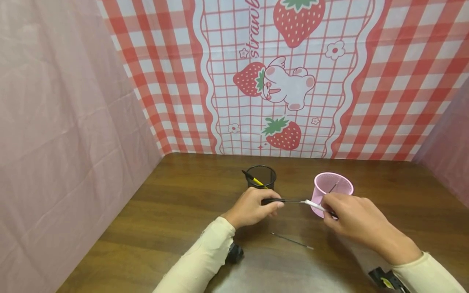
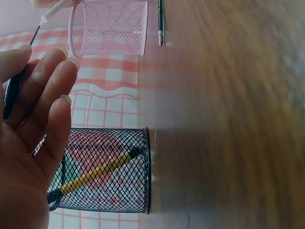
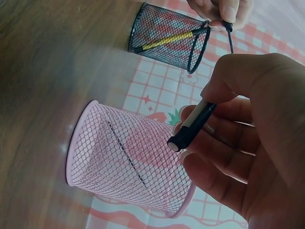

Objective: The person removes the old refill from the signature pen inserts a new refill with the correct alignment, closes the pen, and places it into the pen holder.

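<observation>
One pen is held in pieces above the bench (image 1: pixel 157 219), in front of and between the two mesh cups. Its white-and-black barrel (image 1: pixel 314 205) is pinched by the right hand (image 1: pixel 360 217), while the left hand (image 1: pixel 253 206) pinches a black pen section (image 1: pixel 272 200) between thumb and fingers. One slim rod (image 1: pixel 294 201), probably a refill, bridges the gap between them.

All this should weigh very little. The barrel and black section look like stiff, smooth plastic, apt to roll or slip in a loose pinch; the rod is likely springy and could bend if pulled off line. Best taken by the thick parts, close to where the rod enters each, with both kept in line.

Beyond the hands, count two cups: one pink mesh cup (image 3: pixel 95 157), upright, with one thin dark rod (image 3: pixel 127 155) leaning inside, and one black mesh cup (image 2: pixel 109 200), also upright, with one yellow-and-black pen (image 2: pixel 95 174) leaning in it. One loose refill (image 1: pixel 292 241) lies on the bench nearer the person. Behind stands one strawberry-printed checked cloth (image 1: pixel 176 81).
</observation>
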A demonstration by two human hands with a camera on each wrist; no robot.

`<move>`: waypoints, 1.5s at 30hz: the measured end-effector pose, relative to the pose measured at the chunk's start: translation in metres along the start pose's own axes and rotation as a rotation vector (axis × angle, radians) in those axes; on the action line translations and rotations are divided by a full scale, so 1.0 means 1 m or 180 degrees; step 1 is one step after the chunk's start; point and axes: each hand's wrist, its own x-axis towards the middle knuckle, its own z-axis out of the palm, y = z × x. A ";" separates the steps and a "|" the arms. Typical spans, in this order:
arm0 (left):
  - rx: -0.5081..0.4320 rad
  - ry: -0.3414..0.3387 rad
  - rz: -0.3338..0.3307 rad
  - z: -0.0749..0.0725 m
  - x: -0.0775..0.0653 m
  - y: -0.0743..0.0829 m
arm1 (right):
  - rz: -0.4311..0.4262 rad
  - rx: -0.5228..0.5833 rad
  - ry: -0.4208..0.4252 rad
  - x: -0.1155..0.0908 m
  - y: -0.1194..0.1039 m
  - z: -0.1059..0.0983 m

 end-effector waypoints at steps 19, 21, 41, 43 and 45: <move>-0.0033 -0.0001 -0.0063 0.001 -0.006 -0.002 | -0.0394 0.0086 0.0374 0.002 0.000 0.005; -0.0044 -0.0004 -0.0054 0.001 -0.006 -0.002 | -0.0420 0.0140 0.0429 0.001 0.000 0.006; -0.0039 0.0016 -0.0027 -0.002 -0.001 0.002 | -0.0387 0.0204 0.0553 0.004 -0.002 0.005; -0.0041 0.0013 -0.0015 -0.002 -0.001 0.002 | -0.0373 0.0204 0.0564 0.003 -0.002 0.005; -0.0058 0.0017 0.0005 -0.002 0.000 0.002 | -0.0365 0.0201 0.0574 0.003 -0.001 0.006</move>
